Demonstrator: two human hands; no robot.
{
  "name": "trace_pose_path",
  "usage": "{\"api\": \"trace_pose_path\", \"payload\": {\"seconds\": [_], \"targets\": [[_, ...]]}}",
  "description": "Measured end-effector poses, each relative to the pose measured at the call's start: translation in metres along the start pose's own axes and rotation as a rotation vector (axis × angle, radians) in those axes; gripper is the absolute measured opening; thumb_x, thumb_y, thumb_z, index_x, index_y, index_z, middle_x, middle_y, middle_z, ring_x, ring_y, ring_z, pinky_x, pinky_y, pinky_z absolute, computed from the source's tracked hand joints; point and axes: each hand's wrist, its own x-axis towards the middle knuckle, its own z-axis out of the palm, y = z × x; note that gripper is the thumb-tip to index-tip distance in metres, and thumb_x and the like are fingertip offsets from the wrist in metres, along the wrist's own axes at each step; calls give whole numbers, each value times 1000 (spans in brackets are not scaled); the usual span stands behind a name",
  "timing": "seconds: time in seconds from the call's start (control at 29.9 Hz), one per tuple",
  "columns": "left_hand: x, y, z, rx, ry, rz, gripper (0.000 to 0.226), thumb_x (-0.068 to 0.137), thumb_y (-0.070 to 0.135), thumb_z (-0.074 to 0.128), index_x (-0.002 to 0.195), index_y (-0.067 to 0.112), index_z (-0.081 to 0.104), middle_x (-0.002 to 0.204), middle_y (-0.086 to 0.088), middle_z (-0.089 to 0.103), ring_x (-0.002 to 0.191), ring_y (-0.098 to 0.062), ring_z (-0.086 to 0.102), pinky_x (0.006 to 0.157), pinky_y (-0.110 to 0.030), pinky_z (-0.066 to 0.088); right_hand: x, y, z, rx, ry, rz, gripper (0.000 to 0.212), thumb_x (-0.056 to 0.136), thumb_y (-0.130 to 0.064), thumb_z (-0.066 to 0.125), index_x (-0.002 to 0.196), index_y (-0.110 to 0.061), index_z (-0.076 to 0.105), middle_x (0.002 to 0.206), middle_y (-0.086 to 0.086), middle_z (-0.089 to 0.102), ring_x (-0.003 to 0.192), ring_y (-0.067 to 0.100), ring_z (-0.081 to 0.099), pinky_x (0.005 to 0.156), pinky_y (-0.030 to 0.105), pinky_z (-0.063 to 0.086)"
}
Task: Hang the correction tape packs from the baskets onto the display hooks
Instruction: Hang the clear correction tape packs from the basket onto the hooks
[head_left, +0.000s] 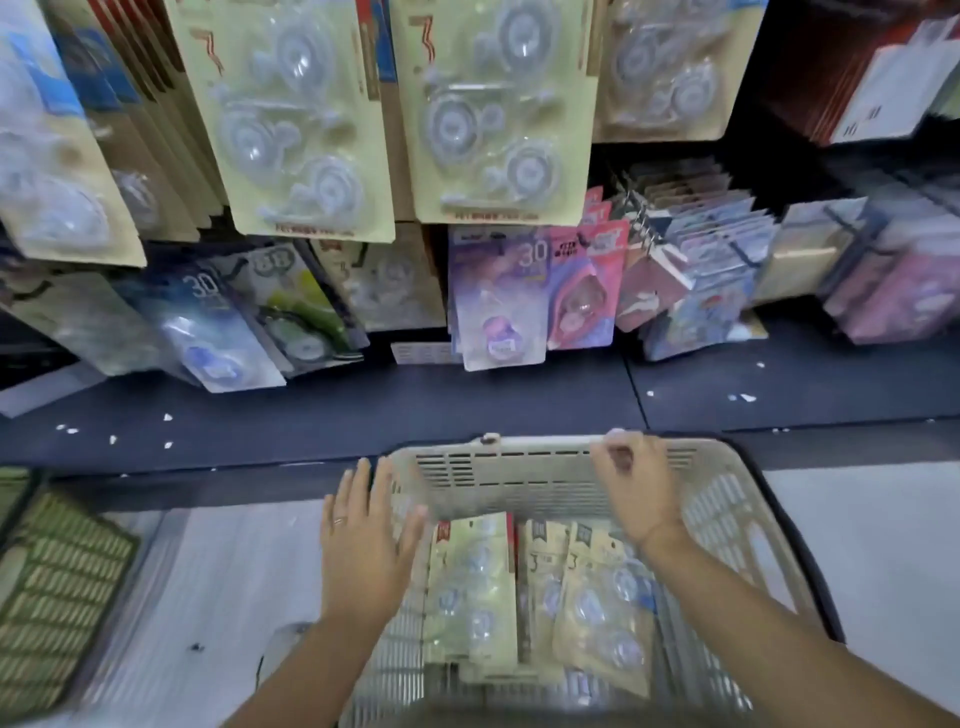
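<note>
A beige slatted basket (545, 470) stands on the floor below me with several cream correction tape packs (475, 587) lying inside. My left hand (366, 540) lies flat with straight fingers against the basket's left rim. My right hand (631, 480) curls its fingers over the far rim and grips it. Above, rows of the same cream packs (306, 119) hang from the display hooks, with more at the centre (496, 109). The hooks themselves are hidden behind the cards.
Lower hooks carry coloured packs: blue (218, 332), green (296, 306), purple (498, 296) and pink (584, 291). A dark base shelf (363, 415) runs below them. A green basket (57, 592) sits at the left on the pale floor.
</note>
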Motion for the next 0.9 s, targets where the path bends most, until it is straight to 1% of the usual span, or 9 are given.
{"api": "trace_pose_path", "payload": {"seconds": [0.1,0.2,0.3,0.37,0.47,0.53,0.7,0.8,0.9], "targets": [[-10,-32,17,-175,-108,-327,74,101,56,39,162,25,10,149,-15,52,130,-37,54,103,-43,42,-40,50,41,14,-370,358,29,93,-29,64,107,-5,60,106,10,61,101,26,58,87,30,43],[-9,-37,25,-224,-73,-359,66,103,53,41,160,26,21,130,-15,66,116,-38,63,91,-41,48,-68,73,75,50,-522,561,43,92,-39,63,119,-8,54,113,9,60,107,26,59,92,33,46],[-7,-39,27,-223,-48,-345,61,104,52,37,158,25,27,124,-12,70,110,-36,66,86,-39,49,-85,73,105,70,-571,616,40,89,-42,66,108,-8,59,108,9,65,104,27,62,97,41,49],[-8,-39,27,-205,-47,-335,61,104,53,34,157,25,26,122,-10,70,108,-34,67,86,-40,50,-91,67,122,91,-557,636,46,86,-40,70,116,-7,59,117,11,65,109,28,60,98,39,48],[-9,-37,25,-195,-43,-324,60,103,55,32,156,25,27,122,-9,70,107,-33,67,86,-41,51,-95,58,145,150,-539,714,85,82,-38,76,149,-9,31,148,12,44,134,32,44,107,39,38],[-9,-37,25,-184,-45,-322,60,103,55,31,155,25,28,124,-8,70,109,-33,66,87,-41,51,-95,57,156,140,-491,742,97,82,-33,77,154,-9,17,156,11,33,140,32,36,109,37,36],[-10,-38,25,-189,-39,-314,59,103,56,30,154,25,28,125,-6,70,108,-31,68,87,-42,53,-94,67,158,154,-476,727,95,81,-25,79,154,-8,21,156,10,33,141,32,36,110,37,35],[-8,-39,27,-182,-50,-315,62,103,56,31,156,25,26,128,-8,69,111,-32,66,90,-42,52,-91,67,139,283,-487,715,82,76,-22,83,145,-11,40,144,7,49,131,30,48,106,33,38],[-9,-38,24,-220,-86,-331,69,102,58,33,160,24,19,146,-9,56,128,-31,57,102,-42,46,-84,58,103,451,-547,719,68,67,-24,88,127,-16,56,128,7,63,116,28,60,105,46,45]]}}
